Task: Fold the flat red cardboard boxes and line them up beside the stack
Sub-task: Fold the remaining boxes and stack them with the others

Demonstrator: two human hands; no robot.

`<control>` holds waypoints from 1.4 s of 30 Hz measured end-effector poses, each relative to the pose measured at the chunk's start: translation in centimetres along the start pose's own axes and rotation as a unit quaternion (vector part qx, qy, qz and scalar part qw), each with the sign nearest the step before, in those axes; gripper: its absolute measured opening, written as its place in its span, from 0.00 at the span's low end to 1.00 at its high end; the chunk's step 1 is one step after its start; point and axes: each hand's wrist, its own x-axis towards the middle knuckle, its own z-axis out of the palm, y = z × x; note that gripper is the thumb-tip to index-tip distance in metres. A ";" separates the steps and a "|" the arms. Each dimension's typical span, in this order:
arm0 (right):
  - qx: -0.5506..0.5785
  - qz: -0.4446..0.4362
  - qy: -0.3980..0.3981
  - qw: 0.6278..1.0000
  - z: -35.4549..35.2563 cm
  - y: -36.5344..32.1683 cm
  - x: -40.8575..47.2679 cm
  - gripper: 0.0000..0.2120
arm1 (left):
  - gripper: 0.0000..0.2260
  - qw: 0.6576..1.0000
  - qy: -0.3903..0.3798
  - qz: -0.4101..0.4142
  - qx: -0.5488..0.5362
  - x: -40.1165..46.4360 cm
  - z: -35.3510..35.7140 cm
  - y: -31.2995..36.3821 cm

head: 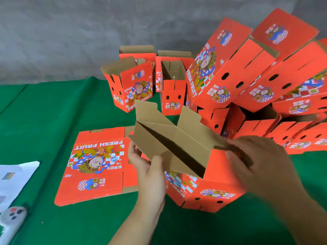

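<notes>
Red cardboard box [203, 183], half folded with brown flaps up, is being held at near centre over the green table [53, 121]. Left hand [148, 172] is gripping one flap; right hand [261, 167] is pinching another. Flat stack [95, 165] is lying left; folded boxes [134, 85] are standing far.

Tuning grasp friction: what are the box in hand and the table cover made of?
Box: looks like corrugated cardboard, with a raw brown matte inside and a printed red outside with slight sheen. Its flaps bend at scored creases under the left hand and right hand. Table cover: probably green fabric or felt, matte, with soft fold lines.
</notes>
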 end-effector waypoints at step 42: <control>0.242 -0.038 -0.149 0.958 8.6 3.4 2.3 0.23 | 0.30 0.961 -0.257 -0.104 0.005 9.6 -8.1 1.8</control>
